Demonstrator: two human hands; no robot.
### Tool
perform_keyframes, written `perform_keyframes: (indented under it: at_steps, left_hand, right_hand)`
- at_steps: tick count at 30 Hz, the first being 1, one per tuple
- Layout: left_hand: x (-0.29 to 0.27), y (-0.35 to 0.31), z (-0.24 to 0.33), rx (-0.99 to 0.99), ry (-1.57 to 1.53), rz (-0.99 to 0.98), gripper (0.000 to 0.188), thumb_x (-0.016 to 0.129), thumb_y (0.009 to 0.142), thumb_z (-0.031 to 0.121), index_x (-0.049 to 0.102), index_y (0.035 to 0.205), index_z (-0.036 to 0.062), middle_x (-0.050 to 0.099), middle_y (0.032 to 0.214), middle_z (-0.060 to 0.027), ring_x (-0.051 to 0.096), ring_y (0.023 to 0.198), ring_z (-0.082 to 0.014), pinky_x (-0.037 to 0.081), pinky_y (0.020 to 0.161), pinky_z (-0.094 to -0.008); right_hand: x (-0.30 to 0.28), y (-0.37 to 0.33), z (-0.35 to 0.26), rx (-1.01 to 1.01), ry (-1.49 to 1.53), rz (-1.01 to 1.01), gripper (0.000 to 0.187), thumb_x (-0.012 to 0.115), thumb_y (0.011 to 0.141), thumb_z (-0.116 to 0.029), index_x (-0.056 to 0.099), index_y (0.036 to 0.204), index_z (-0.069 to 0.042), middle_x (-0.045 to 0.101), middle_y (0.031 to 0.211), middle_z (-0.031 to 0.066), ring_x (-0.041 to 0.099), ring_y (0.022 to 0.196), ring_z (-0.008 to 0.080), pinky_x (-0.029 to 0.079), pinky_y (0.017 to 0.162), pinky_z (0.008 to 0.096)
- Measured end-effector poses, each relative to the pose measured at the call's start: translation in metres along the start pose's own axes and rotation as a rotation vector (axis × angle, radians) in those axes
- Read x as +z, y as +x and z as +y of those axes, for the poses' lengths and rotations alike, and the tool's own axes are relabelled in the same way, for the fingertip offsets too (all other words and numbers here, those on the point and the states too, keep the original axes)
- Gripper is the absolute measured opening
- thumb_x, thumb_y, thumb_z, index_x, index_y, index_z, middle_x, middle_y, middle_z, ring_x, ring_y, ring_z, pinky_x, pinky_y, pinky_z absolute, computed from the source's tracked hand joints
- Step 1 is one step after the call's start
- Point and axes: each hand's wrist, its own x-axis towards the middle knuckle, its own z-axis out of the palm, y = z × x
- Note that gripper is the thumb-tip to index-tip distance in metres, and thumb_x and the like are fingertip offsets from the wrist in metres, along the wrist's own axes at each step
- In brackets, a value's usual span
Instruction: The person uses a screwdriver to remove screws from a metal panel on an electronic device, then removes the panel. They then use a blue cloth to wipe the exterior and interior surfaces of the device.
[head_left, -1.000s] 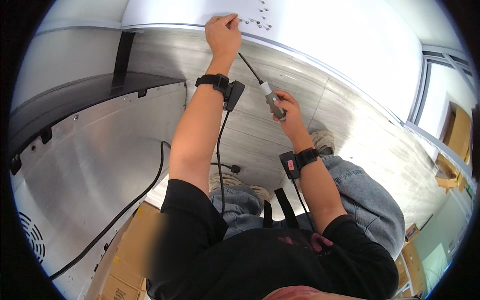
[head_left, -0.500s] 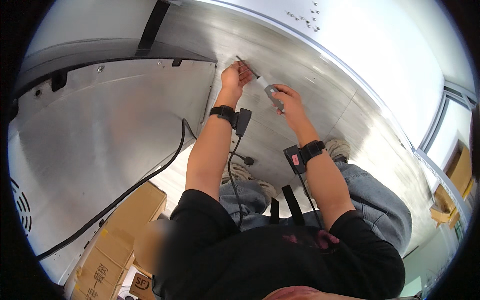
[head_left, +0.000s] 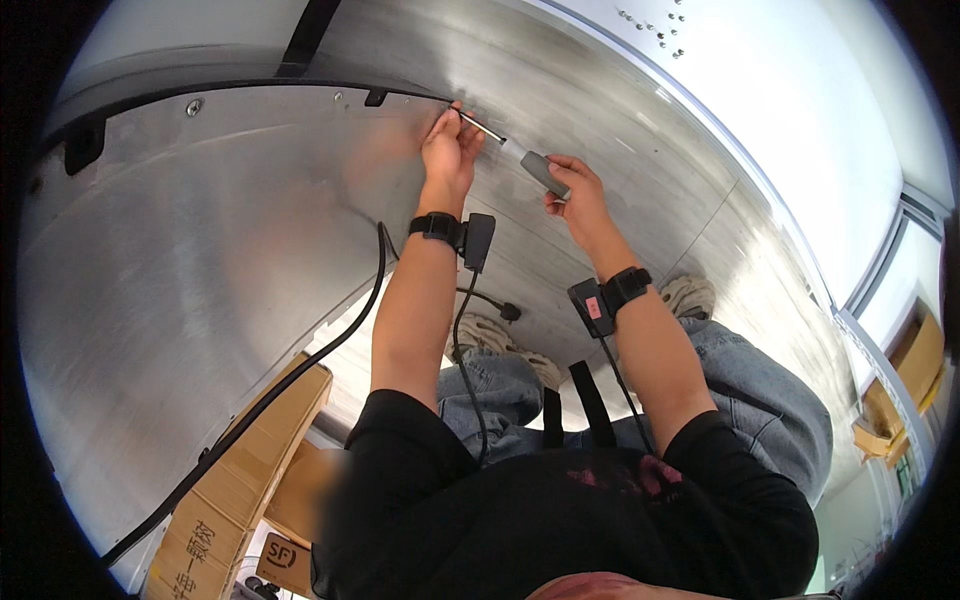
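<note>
My right hand grips the grey handle of a screwdriver, which has a pale collar and a long thin metal shaft. The shaft slants up and left to the far right corner of a large metal panel. There my left hand has its thumb and fingers closed round the shaft's tip. Whether a screw also sits between those fingers is hidden. A screw shows along the panel's far edge, left of my hands.
Several small screws lie on a white surface at the far right. A black cable runs across the panel, and a plug rests on the floor. Cardboard boxes stand at the lower left. Wrist-worn devices trail cords towards me.
Both hands and the screwdriver have moved left to the panel's corner. My left fingers have closed round the tip. The panel appears shifted rightward and larger in view.
</note>
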Motion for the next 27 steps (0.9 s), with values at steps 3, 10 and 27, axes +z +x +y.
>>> perform_keyframes:
  at_steps: [3,10,27]
  left_hand:
    - [0.002,0.001,0.0,0.016,-0.049,0.006,0.025,0.052,0.097,0.018,0.058,0.118,0.0062,0.064,0.092,-0.0055,0.059,0.069,-0.0126,0.055,0.062,-0.0278]
    - [0.0,-0.001,0.0,0.04,-0.033,0.011,0.025,0.053,0.096,0.016,0.058,0.118,0.0055,0.063,0.091,-0.0056,0.059,0.068,-0.0128,0.056,0.061,-0.0271]
    - [0.002,-0.006,0.004,0.037,0.016,0.083,0.022,0.06,0.092,0.016,0.062,0.112,0.0068,0.061,0.086,-0.0023,0.058,0.069,-0.0135,0.055,0.06,-0.0272]
  right_hand:
    - [-0.003,0.007,0.005,-0.012,0.092,-0.042,0.028,0.059,0.092,-0.027,0.058,0.109,-0.006,0.058,0.093,0.0058,0.054,0.056,0.0134,0.045,0.05,0.0279]
    - [-0.006,0.01,0.007,-0.012,0.115,-0.045,0.025,0.059,0.092,-0.026,0.058,0.106,-0.006,0.062,0.086,0.0091,0.053,0.055,0.0119,0.045,0.049,0.027]
    - [-0.004,0.006,-0.007,0.036,-0.147,-0.098,0.034,0.054,0.095,-0.03,0.053,0.115,-0.002,0.061,0.091,0.0113,0.052,0.062,0.0118,0.044,0.051,0.0265]
